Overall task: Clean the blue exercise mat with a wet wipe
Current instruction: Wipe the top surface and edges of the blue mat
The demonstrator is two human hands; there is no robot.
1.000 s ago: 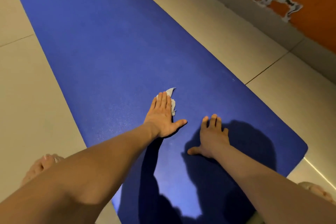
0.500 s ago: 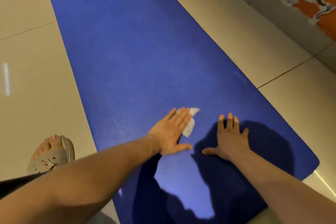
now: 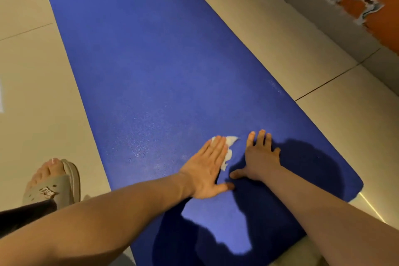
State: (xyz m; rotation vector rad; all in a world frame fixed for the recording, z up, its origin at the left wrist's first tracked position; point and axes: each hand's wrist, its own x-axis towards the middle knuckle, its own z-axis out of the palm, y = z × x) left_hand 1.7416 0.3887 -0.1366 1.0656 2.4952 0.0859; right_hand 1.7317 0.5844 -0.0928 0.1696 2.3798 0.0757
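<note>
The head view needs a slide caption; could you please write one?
Left hand presses a wet wipe on the blue exercise mat; right hand rests beside it.

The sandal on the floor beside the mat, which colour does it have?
The sandal is beige; the head view shows it at the lower left.

wet wipe point(image 3: 228, 151) under left hand point(image 3: 208, 170)

Beige slide sandal point(image 3: 54, 188), perhaps dark trouser cuff point(image 3: 23, 214).
</note>
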